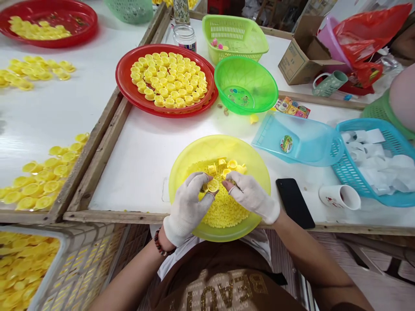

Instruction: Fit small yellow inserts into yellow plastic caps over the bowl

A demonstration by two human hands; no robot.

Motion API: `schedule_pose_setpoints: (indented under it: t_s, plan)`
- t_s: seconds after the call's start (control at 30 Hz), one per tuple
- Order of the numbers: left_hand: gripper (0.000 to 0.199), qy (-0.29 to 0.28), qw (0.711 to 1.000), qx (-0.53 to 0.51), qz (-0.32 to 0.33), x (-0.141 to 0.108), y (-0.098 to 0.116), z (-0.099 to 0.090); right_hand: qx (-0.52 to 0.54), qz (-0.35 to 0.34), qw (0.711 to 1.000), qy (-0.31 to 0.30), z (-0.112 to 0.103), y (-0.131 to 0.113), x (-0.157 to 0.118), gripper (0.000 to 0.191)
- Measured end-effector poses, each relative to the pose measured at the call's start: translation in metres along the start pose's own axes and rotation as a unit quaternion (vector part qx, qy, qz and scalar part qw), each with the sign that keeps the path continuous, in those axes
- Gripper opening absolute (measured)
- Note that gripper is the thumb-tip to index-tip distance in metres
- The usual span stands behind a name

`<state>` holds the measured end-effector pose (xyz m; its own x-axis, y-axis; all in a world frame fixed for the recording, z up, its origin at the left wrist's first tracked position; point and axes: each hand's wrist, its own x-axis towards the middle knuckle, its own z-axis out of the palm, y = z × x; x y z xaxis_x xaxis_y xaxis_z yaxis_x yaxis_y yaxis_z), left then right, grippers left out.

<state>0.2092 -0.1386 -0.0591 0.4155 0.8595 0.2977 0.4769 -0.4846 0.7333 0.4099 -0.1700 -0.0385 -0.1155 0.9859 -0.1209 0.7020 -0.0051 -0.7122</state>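
Note:
A yellow basin (184, 160) sits at the table's front edge, holding many small yellow pellets (223, 211). Both hands wear white gloves with bare fingertips and are over this basin. My left hand (191, 198) pinches a small round yellow plastic cup (213, 186) between thumb and fingers, its open side facing up. My right hand (251, 192) is just right of that cup, thumb and fingertips drawn together; whether something tiny is between them I cannot make out. Several more yellow cups (232, 164) lie on the pellets behind my hands.
Stacked red trays (123, 82) full of yellow cups stand at back left, beside a green bowl (272, 90). Right of the basin are a blue scoop (311, 140), a phone (294, 203), a mug (340, 197) and a blue basket (359, 177). Wooden rails (106, 116) edge the table.

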Motion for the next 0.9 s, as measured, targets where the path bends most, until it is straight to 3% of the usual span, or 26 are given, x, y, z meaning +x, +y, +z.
schedule_pose_setpoints:
  t_s: [0.13,0.2,0.27,0.37,0.5,0.63,0.73,0.9]
  plan:
    - [0.028,0.016,1.0,-0.003,-0.001,-0.001,0.002,-0.017,-0.098,-0.013,0.993,-0.067,0.01,0.005,-0.008,0.025]
    - [0.035,0.037,0.999,-0.008,-0.01,0.0,-0.003,-0.034,-0.171,-0.031,0.978,-0.112,0.02,0.016,-0.014,0.025]
    - [0.033,0.081,0.996,0.005,-0.029,0.002,-0.015,-0.056,-0.224,-0.064,0.966,-0.109,0.032,0.03,-0.018,0.024]
    - [0.027,0.157,0.98,0.089,-0.08,0.005,-0.053,-0.105,-0.268,-0.124,0.951,-0.097,0.044,0.043,-0.02,0.026]
    - [0.03,0.241,0.924,0.219,-0.203,0.012,-0.132,-0.192,-0.289,-0.142,0.94,-0.113,0.042,0.037,-0.018,0.025]
    - [0.03,0.249,0.867,0.265,-0.342,0.024,-0.208,-0.27,-0.299,-0.149,0.935,-0.12,0.036,0.025,-0.014,0.026]
    - [0.029,0.219,0.858,0.255,-0.389,0.034,-0.244,-0.3,-0.294,-0.137,0.941,-0.098,0.038,0.022,-0.013,0.023]
    - [0.023,0.156,0.852,0.235,-0.442,0.046,-0.268,-0.307,-0.323,-0.114,0.936,-0.081,0.048,0.024,-0.015,0.027]
